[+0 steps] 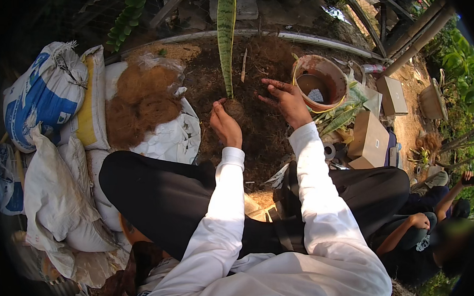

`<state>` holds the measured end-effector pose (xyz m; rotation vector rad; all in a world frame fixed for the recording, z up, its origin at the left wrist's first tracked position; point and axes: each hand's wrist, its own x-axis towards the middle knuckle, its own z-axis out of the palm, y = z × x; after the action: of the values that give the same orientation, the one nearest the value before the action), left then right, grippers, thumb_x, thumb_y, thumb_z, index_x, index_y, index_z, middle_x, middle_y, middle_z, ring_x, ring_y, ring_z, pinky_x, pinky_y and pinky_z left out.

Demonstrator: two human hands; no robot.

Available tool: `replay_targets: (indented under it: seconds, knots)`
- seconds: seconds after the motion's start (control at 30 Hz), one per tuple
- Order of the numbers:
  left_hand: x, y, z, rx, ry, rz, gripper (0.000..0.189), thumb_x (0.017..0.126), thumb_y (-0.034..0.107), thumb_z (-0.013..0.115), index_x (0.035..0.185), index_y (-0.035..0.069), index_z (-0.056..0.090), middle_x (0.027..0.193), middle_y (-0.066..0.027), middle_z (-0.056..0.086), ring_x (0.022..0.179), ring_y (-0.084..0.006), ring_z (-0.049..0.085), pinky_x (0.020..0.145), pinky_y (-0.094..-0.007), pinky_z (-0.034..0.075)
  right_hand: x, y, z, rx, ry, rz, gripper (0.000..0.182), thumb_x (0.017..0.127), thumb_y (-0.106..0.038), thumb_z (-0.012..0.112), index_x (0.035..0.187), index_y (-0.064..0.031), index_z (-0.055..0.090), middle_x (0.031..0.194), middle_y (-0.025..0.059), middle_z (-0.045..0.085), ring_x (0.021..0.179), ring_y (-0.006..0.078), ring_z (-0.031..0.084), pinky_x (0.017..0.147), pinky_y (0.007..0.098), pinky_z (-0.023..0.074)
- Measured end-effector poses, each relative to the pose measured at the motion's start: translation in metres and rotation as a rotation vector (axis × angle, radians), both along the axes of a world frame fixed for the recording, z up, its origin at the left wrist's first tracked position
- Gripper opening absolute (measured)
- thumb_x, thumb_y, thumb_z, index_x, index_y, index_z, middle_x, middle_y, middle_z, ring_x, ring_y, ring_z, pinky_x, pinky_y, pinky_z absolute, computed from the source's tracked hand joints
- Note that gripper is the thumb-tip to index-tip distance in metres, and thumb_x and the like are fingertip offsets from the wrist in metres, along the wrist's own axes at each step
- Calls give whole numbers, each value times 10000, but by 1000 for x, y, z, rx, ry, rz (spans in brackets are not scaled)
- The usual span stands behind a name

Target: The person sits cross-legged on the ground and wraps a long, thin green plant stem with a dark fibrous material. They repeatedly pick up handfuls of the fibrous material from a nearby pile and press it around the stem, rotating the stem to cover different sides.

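Note:
A single snake plant leaf (227, 42), green with a yellow edge, stands up from a round brown ball of fibre (234, 107). My left hand (225, 126) cups the near left side of that ball, fingers curled against it. To the right, my right hand (289, 104) is empty, its soil-stained fingers spread and pointing left towards the ball. Dark loose soil and fibre (257, 146) lie under and around both hands. Just beyond my right hand is a terracotta-coloured pot (334, 71) with some pale material at its bottom.
Brown coir fibre (144, 100) is heaped on white sacking (175, 139) at left, beside stuffed sacks (46, 94). Cut snake plant leaves (339, 119), cardboard boxes (369, 140) and a tape roll (329, 150) lie right. A metal rail (316, 39) runs behind. Another person (421, 226) sits at lower right.

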<state>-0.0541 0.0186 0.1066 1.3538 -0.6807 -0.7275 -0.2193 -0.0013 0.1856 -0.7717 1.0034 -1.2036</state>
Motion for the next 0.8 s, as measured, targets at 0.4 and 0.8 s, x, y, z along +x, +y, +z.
replay_targets:
  seconds: [0.4, 0.8]
  knots:
    - [-18, 5, 12, -69, -252, 100, 419, 1047, 275, 422, 945, -76, 627, 849, -245, 646, 750, -401, 608, 676, -454, 453, 72, 34, 13, -417, 817, -14, 367, 928, -72, 625, 1251, 100, 602, 1078, 279, 696, 966, 239, 710, 782, 319, 535]
    - [-20, 11, 24, -72, -213, 61, 418, 1043, 281, 436, 919, -70, 626, 840, -229, 650, 752, -405, 622, 671, -463, 461, 79, 41, 16, -559, 902, -208, 255, 821, -7, 719, 1070, 46, 722, 994, 243, 710, 871, 309, 735, 769, 351, 586]
